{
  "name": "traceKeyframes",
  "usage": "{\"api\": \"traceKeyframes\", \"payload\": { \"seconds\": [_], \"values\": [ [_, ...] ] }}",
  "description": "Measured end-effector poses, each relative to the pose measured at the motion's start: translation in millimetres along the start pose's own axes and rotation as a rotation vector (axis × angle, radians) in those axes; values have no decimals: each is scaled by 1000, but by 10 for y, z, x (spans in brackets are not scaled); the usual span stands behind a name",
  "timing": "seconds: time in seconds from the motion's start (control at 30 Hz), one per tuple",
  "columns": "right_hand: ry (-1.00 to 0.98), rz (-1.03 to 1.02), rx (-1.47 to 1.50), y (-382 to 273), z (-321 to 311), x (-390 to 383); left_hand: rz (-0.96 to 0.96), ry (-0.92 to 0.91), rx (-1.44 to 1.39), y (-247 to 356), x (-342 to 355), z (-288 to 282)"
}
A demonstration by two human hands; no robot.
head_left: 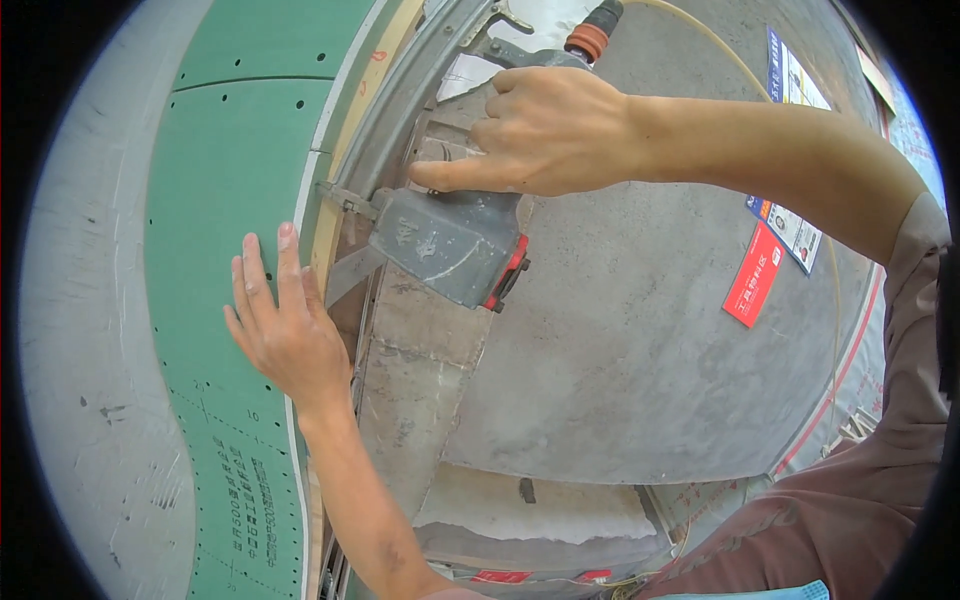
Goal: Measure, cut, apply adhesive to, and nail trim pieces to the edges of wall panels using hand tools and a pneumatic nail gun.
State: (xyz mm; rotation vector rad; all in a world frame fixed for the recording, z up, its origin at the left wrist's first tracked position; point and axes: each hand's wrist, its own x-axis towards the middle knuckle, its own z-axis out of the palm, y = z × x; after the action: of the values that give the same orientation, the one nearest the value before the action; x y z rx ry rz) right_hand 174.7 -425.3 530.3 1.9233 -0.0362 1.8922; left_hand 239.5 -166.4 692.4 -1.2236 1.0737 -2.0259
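My right hand point(555, 130) is wrapped round the handle of a grey pneumatic nail gun point(440, 240). The gun's narrow nose points left and sits at the edge of a green plasterboard panel point(235, 160), beside a wooden strip point(325, 225). Whether the nose touches the board or the strip I cannot tell. An orange-and-black hose fitting point(590, 40) is at the gun's rear end. My left hand point(290, 330) lies on the panel's right edge, fingers stretched out and holding nothing, below the gun's nose.
Metal channel point(400, 100) runs along the strip. A pale air hose point(720, 45) curves from the fitting past my right forearm. Red card point(755, 275) and printed sheets point(800, 220) lie on the grey concrete floor point(620, 350). A grey wall surface point(90, 300) stands left of the panel.
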Motion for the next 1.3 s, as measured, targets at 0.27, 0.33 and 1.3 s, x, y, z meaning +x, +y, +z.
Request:
{"api": "traceKeyframes", "payload": {
  "seconds": [0.27, 0.33, 1.3],
  "values": [
    [10, 3, 12, 14, 60, -120, 1, -1, -11, 22, 24, -8],
    [40, -7, -1, -12, 86, -115, -4, -4, -14, 7, 11, -12],
    [-80, 37, 1, 8, 179, -6, -15, -4, 8, 22, -1, 1]
  ]
}}
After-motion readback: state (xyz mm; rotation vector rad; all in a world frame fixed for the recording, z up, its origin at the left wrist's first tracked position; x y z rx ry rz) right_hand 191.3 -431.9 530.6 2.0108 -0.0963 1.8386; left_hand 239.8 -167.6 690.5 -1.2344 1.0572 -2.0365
